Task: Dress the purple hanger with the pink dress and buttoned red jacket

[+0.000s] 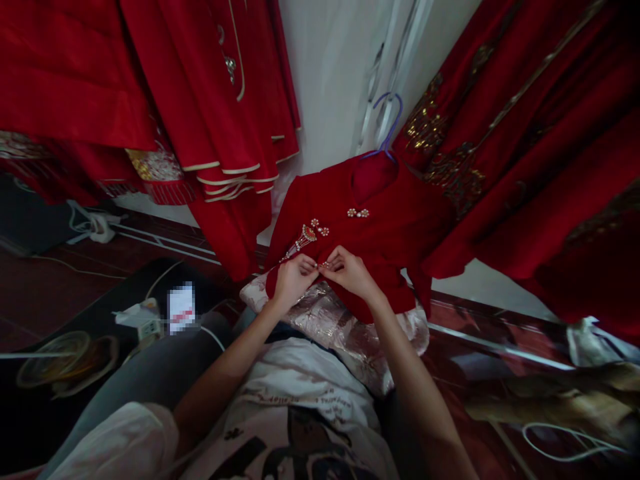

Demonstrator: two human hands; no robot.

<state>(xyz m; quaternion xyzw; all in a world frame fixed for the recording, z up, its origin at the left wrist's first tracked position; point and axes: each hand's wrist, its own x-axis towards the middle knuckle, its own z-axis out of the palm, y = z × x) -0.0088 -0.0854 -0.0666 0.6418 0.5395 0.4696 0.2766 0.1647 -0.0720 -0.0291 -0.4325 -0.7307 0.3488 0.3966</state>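
A red jacket (320, 190) lies across my lap, still on a purple hanger (387, 133) whose hook sticks up at the collar. My left hand (295, 279) and my right hand (349, 272) meet at the jacket's front edge, fingertips pinched close together. Tiny beads show by the fingertips; exactly what each pinch holds is mostly hidden. Above the right hand, a beaded flower clasp (358, 213) sits below the neckline. Nearer the left hand is a beaded tassel brooch (306, 237). Pale shiny patterned fabric (340, 320) spreads under the jacket.
Red garments with pale piping (235, 147) hang at left, and gold-embroidered red garments (500, 133) at right. On a dark surface to my left lie a round clear container (55, 360), a power strip (149, 319) and cables. A crumpled brown bundle (560, 400) lies at lower right.
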